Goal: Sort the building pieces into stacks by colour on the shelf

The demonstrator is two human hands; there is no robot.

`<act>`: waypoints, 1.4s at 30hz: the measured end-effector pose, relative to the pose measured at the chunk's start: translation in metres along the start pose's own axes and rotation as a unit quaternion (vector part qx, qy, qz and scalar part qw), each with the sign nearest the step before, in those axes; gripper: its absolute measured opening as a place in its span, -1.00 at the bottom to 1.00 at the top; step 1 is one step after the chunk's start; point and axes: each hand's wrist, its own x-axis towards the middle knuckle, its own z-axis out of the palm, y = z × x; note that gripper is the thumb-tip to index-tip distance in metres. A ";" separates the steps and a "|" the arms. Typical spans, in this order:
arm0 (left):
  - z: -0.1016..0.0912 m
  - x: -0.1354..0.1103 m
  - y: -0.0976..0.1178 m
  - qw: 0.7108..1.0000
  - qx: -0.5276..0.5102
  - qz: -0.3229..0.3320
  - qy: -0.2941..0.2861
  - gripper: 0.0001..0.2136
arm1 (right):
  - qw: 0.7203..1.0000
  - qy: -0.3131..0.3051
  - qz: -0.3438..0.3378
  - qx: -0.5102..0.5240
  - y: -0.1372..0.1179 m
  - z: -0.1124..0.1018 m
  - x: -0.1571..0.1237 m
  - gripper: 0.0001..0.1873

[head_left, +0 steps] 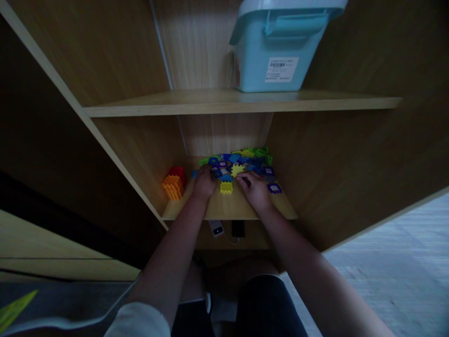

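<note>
On the shelf [217,210], one orange stack [172,188] and one red stack [179,175] stand left; the left hand [204,183] is at the edge of a pile too crowded to count, its grip impossible to tell. One yellow stack [226,187] sits between the hands; behind it, the right hand [257,191] pinches one yellow piece [237,170], seemingly picking it out, which calls for steady fingers; one purple piece [274,188] lies rightmost

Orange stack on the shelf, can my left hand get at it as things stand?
Probably yes. Your left hand is near the orange stack on the same shelf, and nothing seems to stand between them, though it would have to leave the blue pieces next to it.
</note>
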 end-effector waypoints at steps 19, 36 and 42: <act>-0.009 -0.006 0.021 0.964 -0.221 0.144 0.037 -0.77 | 0.995 -0.087 -0.006 0.051 -0.002 0.006 -0.002 -0.86; -0.016 -0.010 0.023 0.968 -0.185 0.169 0.011 -0.85 | 0.988 -0.115 0.026 0.098 0.003 0.012 -0.006 -0.46; -0.013 -0.010 0.018 0.977 -0.183 0.107 0.005 -0.81 | 0.990 -0.111 0.035 0.085 0.008 0.013 -0.004 -0.53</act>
